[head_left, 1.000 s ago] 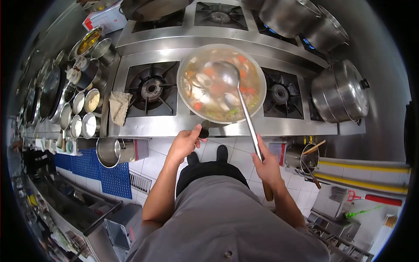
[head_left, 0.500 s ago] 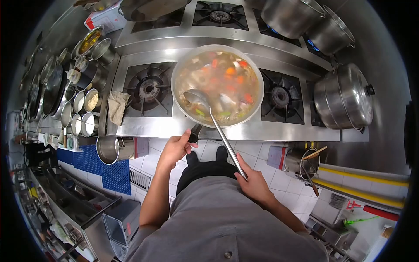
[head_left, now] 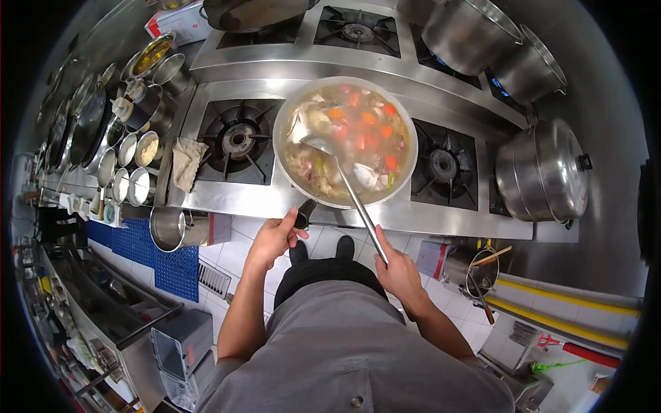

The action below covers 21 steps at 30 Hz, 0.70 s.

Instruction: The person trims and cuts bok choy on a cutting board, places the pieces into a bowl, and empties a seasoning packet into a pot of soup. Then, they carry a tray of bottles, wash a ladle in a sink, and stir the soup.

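A wide pan of brothy stew sits on the front of the stove, with orange carrot pieces, pink chunks and pale pieces in cloudy liquid. My left hand has its thumb and fingers around the end of the pan's short dark handle. In my right hand is the long metal shaft of a ladle. The shaft slants over the pan's near rim. The ladle's bowl lies in the stew, left of the middle, partly under the liquid.
Burners flank the pan, left and right. A folded cloth lies at the stove's left edge, beside several small metal containers. A lidded pot stands at right. Tall pots sit over blue flames behind.
The ladle's bowl has moved toward the far side of the pan and slightly right, and the stew pieces have shifted. My right hand is a little closer to the pan; my left stays at the handle.
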Available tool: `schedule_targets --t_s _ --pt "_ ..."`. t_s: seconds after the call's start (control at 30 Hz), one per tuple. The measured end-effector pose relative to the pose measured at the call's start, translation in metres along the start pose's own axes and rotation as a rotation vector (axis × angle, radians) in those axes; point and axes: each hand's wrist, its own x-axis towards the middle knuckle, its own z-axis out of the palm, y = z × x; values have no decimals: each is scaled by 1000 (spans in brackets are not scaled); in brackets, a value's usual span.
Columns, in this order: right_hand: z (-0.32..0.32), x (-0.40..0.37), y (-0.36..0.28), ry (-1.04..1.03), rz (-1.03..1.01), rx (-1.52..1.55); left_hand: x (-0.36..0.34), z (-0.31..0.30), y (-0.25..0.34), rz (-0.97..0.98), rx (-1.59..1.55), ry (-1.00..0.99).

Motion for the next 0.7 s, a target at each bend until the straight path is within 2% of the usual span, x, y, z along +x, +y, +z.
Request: schedule_targets --t_s 0.27,0.43,0.5,0.57,0.63,0.67,0.7 --pt "-17 17 16 6 11 -105 -1 2 -4 5 -41 4" --pt "-75 23 18 67 -56 -78 -4 -3 -1 -8 -35 42" --pt "-97 41 27 32 -10 -166 -3 -6 -2 20 -23 72" --pt "-112 69 42 176 -169 -171 -2 -7 -1 46 -11 101" --pt "-129 98 47 209 -230 -310 -6 -6 2 71 64 108" --pt "-140 111 42 150 -168 -381 -7 -4 2 71 60 114" --pt "-145 125 46 150 -203 -418 -9 -2 3 95 98 112"
